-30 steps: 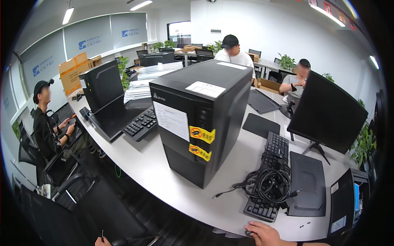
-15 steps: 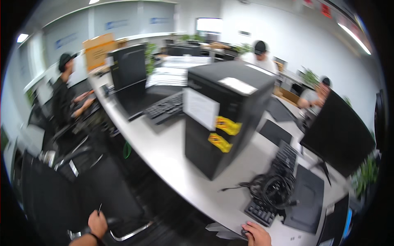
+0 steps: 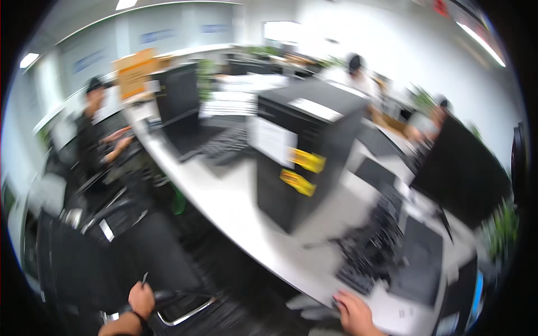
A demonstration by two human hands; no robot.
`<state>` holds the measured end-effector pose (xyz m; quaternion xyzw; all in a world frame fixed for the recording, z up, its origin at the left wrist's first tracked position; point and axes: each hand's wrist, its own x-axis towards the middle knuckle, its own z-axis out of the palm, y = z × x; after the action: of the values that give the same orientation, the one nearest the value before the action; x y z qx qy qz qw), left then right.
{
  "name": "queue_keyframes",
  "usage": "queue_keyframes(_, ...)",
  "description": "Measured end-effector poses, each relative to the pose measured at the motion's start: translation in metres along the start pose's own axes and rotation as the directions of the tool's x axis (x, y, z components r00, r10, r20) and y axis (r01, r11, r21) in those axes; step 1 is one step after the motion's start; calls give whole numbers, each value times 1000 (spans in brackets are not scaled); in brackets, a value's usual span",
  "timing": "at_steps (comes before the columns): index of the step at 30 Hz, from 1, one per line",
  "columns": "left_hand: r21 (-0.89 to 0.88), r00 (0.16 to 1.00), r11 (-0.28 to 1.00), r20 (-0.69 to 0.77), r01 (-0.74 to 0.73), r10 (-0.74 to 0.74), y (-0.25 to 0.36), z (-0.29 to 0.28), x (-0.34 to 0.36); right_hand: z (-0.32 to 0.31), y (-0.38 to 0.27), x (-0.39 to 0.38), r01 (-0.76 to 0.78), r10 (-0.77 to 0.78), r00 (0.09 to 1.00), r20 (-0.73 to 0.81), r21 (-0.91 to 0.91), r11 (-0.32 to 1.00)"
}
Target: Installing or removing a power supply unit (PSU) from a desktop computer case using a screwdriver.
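My left hand [image 3: 141, 298], low and left in front of a black chair, is closed round a slim stick-like tool [image 3: 144, 278]. Only its thin tip shows above the fingers, too small and blurred to name. At the desk's near edge my right hand [image 3: 355, 313] has its fingers curled at a small dark thing [image 3: 335, 303], mostly hidden. Beyond that hand lies a black keyboard [image 3: 356, 278] under a heap of coiled black cables [image 3: 370, 243]. A black computer tower [image 3: 280, 196] with a white sheet and two yellow labels stands upright on the desk.
A black monitor [image 3: 462, 173] and a dark flat panel [image 3: 416, 260] are on the right. The black chair [image 3: 151, 255] is at left. One person [image 3: 92, 126] sits at far left; two others [image 3: 364, 84] [image 3: 428, 126] are across the desk. A second tower [image 3: 176, 92] stands farther back.
The whole view has shifted a little and blurred. My left hand sits slightly further right in the picture, my right hand slightly higher. Both keep their grip.
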<state>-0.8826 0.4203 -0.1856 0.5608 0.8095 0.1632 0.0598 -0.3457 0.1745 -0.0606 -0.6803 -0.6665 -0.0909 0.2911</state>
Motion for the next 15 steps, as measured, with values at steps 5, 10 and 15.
queue_keyframes(5, 6, 917, 931, 177, -365, 359, -36, 10, 28, -2, 10, -18, -161, 155, 986, 68, 106, 981)
queue_keyframes(10, 134, 795, 784, 79, -606, 602, -60, 23, 53, 7, 17, -22, -230, 217, 972, 87, 179, 957)
queue_keyframes(15, 138, 819, 809, 35, -572, 573, -37, 16, 35, 7, 20, -22, -192, 181, 981, 69, 206, 959)
